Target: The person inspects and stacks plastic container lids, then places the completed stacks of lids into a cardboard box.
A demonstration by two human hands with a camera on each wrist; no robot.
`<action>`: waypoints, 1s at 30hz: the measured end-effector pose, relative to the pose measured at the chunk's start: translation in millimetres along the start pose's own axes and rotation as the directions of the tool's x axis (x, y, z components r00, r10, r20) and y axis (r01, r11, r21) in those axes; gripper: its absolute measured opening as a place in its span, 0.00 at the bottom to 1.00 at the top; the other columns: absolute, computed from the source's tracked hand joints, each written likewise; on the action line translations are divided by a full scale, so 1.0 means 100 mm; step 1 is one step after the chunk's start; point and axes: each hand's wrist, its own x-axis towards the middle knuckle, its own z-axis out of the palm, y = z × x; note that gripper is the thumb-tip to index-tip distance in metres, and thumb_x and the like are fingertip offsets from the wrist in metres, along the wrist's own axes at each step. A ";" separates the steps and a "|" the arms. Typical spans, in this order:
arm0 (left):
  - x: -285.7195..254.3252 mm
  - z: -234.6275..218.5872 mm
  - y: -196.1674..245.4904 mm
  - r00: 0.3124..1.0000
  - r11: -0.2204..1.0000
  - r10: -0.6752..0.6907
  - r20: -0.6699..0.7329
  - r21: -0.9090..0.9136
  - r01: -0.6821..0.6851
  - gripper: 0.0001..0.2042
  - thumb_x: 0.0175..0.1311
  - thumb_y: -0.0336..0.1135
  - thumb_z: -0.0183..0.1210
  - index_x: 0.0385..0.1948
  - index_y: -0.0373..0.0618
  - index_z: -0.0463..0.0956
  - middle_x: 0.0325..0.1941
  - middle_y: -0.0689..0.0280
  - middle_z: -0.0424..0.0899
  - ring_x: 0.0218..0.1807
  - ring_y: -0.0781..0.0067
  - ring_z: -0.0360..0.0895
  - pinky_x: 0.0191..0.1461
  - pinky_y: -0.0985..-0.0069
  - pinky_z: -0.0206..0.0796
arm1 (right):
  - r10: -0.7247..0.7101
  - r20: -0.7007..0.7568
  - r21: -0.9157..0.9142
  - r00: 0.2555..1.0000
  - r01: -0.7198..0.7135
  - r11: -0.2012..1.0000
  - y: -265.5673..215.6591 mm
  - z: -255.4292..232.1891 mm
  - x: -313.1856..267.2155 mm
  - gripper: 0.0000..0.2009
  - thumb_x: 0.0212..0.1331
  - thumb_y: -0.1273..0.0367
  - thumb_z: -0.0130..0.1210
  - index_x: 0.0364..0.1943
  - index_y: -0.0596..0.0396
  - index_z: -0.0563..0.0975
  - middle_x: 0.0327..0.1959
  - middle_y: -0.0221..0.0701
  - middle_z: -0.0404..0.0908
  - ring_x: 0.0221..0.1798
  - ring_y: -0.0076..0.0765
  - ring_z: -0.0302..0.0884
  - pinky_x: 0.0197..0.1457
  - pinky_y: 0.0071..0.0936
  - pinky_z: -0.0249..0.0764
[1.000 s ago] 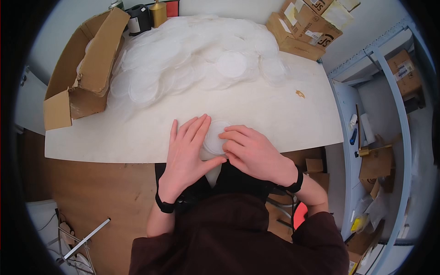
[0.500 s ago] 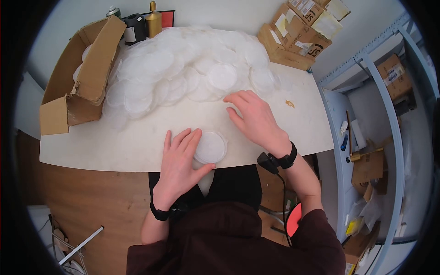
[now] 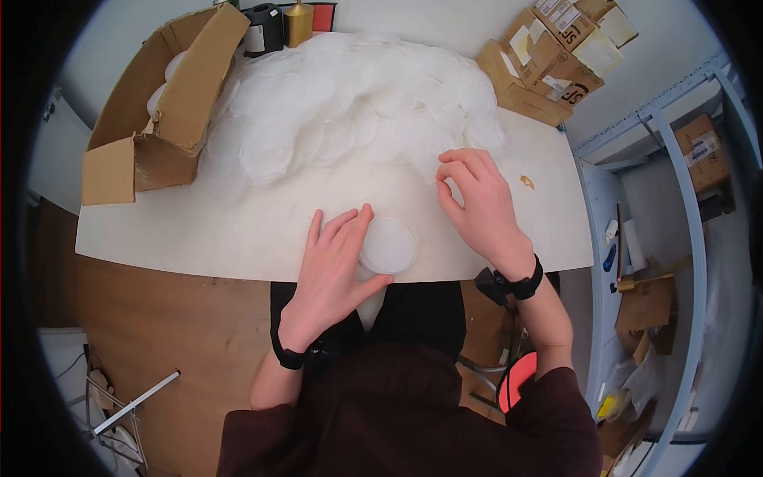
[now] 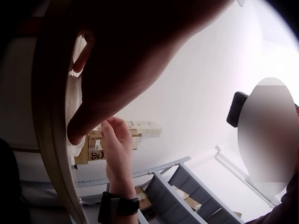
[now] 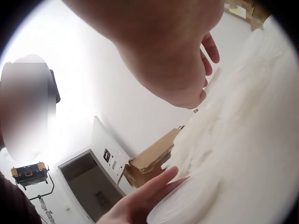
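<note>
Head view: my left grip (image 3: 329, 267) wide beside disc (image 3: 391, 245), near bench's (image 3: 167, 226) front edge; stray thumb nudge could send it over. Right grip (image 3: 488, 208) narrow; can't tell if holding.

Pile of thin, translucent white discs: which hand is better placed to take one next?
Probably the right hand: its fingers are close to the pile; the left hand lies farther off, beside a round white disc on the white table.

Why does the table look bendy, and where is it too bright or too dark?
Head view: the front edge of the table bows, probably from a wide lens, and the corners go black; left wrist view: the left hand is in dark shadow, glare whitens the upper right; right wrist view: the left side glares.
</note>
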 end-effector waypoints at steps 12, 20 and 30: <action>0.01 0.05 -0.02 0.999 1.000 -0.010 -0.034 0.004 0.010 0.56 0.56 0.45 0.84 0.84 0.30 0.61 0.77 0.49 0.80 0.84 0.49 0.70 0.94 0.37 0.46 | -0.168 0.263 0.299 0.950 0.085 0.950 -0.61 0.08 -0.59 0.13 0.61 0.77 0.69 0.48 0.56 0.81 0.65 0.42 0.84 0.75 0.58 0.79 0.72 0.48 0.83; -0.03 -0.02 0.01 0.999 0.987 -0.036 0.004 -0.156 0.037 0.58 0.56 0.46 0.86 0.87 0.37 0.60 0.74 0.48 0.81 0.80 0.45 0.76 0.91 0.41 0.54 | 0.043 0.161 0.417 0.986 -0.107 0.902 -0.69 0.28 -0.94 0.17 0.61 0.79 0.71 0.53 0.55 0.81 0.69 0.43 0.84 0.74 0.59 0.81 0.69 0.48 0.85; -0.42 0.22 0.31 0.955 0.775 -0.164 -0.246 -0.631 -0.029 0.64 0.51 0.49 0.91 0.90 0.43 0.58 0.83 0.52 0.74 0.79 0.49 0.77 0.76 0.52 0.78 | 0.390 0.095 0.922 0.916 -0.229 0.313 -1.29 0.38 -1.35 0.20 0.65 0.82 0.70 0.59 0.58 0.78 0.75 0.51 0.81 0.75 0.46 0.82 0.76 0.44 0.80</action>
